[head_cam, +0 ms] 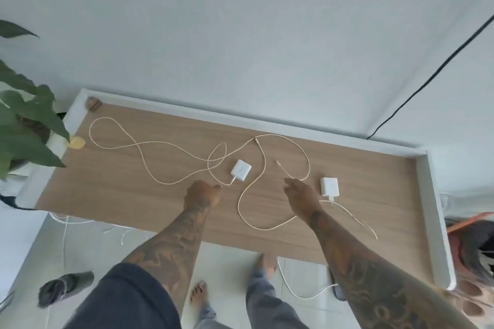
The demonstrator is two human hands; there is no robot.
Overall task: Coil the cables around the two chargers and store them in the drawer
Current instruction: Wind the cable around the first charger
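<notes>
Both forearms are reaching over the table. The left hand is curling loosely beside the left charger, holding nothing visible. The right hand is spreading relaxed fingers near the right charger. Cables are lying loose.

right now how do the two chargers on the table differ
The left charger lies near the table's middle, turned askew, its cable leaving toward the left hand, which reaches for it. The right charger lies squarer, beside the right hand, its cable trailing toward the table's near edge. The left charger's cable sprawls in wider loops. Both are white, flat on the wooden table, uncoiled, untouched.
</notes>
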